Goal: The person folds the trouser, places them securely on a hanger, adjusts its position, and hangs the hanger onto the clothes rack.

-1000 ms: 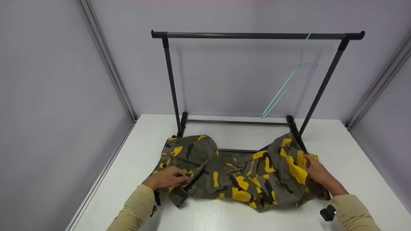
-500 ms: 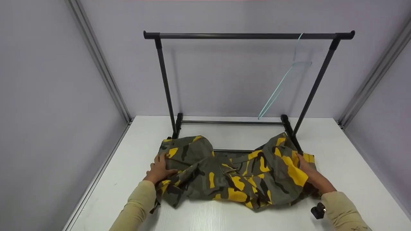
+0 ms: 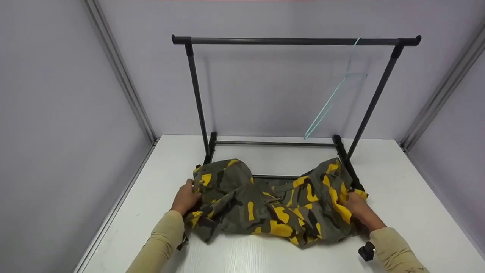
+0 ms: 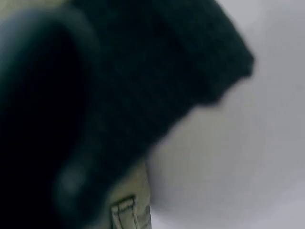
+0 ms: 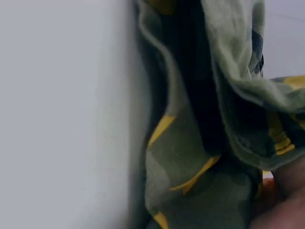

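Note:
A crumpled camouflage garment (image 3: pixel 265 212) in grey-green, yellow and black lies across the white table, its far edge over the base of a rack. At its left end my left hand (image 3: pixel 185 198) grips the fabric edge, fingertips partly hidden by cloth. The right end is held by my right hand (image 3: pixel 358 208), whose fingers go in under a yellow fold. In the right wrist view, loose folds of the garment (image 5: pixel 190 171) hang beside part of that hand (image 5: pixel 286 210). Dark blurred material (image 4: pixel 157 62) fills much of the left wrist view, and the left hand does not show there.
A black clothes rack (image 3: pixel 265 41) stands at the back of the table (image 3: pixel 235 258). From its top bar, toward the right, hangs a thin pale-green hanger (image 3: pixel 326 106). Grey panels (image 3: pixel 68 113) wall in the left, back and right sides.
My left hand has gone from over the garment's left part to gripping its left edge. My right hand has shifted down and inward, gathering the right end's cloth.

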A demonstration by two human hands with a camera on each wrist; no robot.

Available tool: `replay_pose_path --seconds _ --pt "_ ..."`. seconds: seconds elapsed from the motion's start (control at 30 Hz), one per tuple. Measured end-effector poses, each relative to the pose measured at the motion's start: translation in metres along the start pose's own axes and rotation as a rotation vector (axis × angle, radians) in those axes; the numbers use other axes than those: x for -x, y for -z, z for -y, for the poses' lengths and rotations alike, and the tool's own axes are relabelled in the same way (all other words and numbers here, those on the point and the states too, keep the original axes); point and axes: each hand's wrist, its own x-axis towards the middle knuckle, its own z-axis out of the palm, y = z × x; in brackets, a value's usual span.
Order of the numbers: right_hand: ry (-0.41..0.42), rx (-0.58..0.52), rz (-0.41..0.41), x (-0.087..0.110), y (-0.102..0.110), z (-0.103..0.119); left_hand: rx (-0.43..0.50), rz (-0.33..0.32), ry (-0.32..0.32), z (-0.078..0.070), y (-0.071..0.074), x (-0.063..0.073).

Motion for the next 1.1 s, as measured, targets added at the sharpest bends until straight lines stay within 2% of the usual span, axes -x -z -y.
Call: replay_pose_path --seconds 0.1,0.23,0.33,0.43,0.53,0.7,0.83,0.97,1.1 --pt "0.063 -0.039 -0.017 0.001 -0.004 0.001 0.018 -0.021 -0.024 0.001 0.005 0.003" --pt "0.108 -0.06 -0.095 0.007 0.003 -0.001 0.051 -0.042 -0.065 0.0 0.012 0.005" --pt "0.125 -0.053 -0.172 0.01 0.023 0.002 0.092 -0.074 -0.118 -0.004 0.024 0.005" --pt "0.139 -0.004 -0.283 0.014 0.048 0.006 0.118 -0.114 -0.173 -0.011 0.036 0.007" --pt "0.119 0.024 -0.404 0.019 0.07 0.005 0.13 -0.153 -0.218 -0.021 0.046 0.009" --pt "0.071 -0.006 -0.582 0.028 0.097 0.002 0.151 -0.182 -0.26 -0.037 0.059 0.01" --pt "0.018 -0.032 -0.658 0.03 0.112 0.003 0.179 -0.184 -0.28 -0.049 0.067 0.004" --pt "-0.022 -0.104 -0.733 0.031 0.127 0.009 0.205 -0.196 -0.307 -0.059 0.075 -0.002" --pt "-0.019 -0.204 -0.845 0.036 0.145 0.014 0.21 -0.275 -0.347 -0.067 0.085 -0.006"
